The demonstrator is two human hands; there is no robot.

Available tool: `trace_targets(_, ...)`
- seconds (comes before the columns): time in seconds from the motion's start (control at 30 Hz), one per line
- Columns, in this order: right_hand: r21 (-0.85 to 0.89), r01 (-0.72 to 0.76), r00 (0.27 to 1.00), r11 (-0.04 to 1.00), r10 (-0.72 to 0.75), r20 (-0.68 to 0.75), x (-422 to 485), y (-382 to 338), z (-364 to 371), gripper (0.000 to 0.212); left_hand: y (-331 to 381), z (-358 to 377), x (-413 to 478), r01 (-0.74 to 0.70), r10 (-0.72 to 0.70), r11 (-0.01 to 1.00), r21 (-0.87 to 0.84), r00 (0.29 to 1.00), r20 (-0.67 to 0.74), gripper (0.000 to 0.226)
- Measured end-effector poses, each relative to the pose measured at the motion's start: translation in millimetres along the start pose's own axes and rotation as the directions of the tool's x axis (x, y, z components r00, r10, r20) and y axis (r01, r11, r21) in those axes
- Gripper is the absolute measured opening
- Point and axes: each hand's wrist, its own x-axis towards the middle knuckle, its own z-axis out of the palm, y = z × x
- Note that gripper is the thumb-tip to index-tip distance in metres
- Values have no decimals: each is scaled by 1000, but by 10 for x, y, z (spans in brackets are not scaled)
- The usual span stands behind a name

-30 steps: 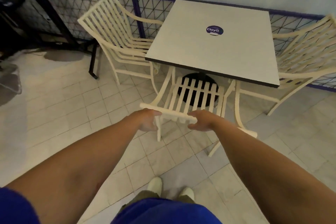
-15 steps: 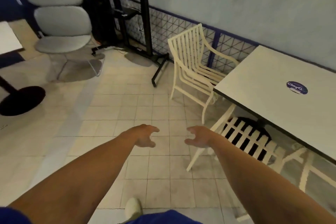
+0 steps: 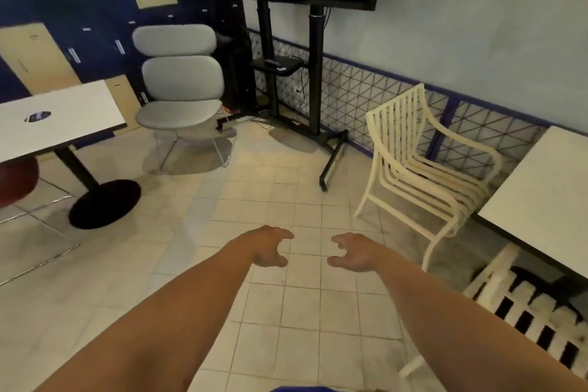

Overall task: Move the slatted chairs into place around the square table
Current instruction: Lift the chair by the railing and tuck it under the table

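The square white table (image 3: 541, 200) shows only its left part at the right edge. One cream slatted chair (image 3: 423, 165) stands at its far-left side, seat towards the table. The back of a second slatted chair (image 3: 528, 315) sticks out from under the table's near edge at lower right. My left hand (image 3: 270, 247) and my right hand (image 3: 353, 251) hover over bare floor tiles, fingers spread and curled, holding nothing, well left of both chairs.
A grey padded lounge chair (image 3: 179, 86) stands at the back. A black TV stand (image 3: 313, 124) with a screen stands by the wall. Another white table (image 3: 60, 118) on a black round base (image 3: 103, 204) fills the left. A mesh fence (image 3: 350, 99) lines the wall.
Both hands have let go of the near slatted chair's back. My view has swung left, so the square table slid to the right edge and the lounge chair and second table came into view.
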Motion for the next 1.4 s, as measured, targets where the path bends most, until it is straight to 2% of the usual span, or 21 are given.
trace_targets(0.17,-12,-6,1000,1000,6,8,464,-229,-188,81,-340,-288,272,-12,12,1000,-19,1000,-7,74)
trace_targets(0.43,11,-63,998,998,63,26,1404,-106,-573,82,-646,-764,1122,-16,15,1000,4,999,34,74)
trace_targets(0.7,83,-81,996,993,79,30,2490,110,-1461,82,-775,-1758,2314,2,-3,1000,10,999,43,71)
trace_targets(0.9,127,-99,995,987,97,23,3080,247,-2132,81,-777,-2396,3092,-39,39,999,4,998,57,71)
trace_targets(1.17,213,-215,973,953,228,-36,3897,590,-2783,80,-700,-3299,4506,-202,187,971,132,975,117,72)
trace_targets(1.4,365,-366,899,856,426,-97,4589,781,-3304,82,-522,-4043,5750,-403,355,871,280,912,206,70)
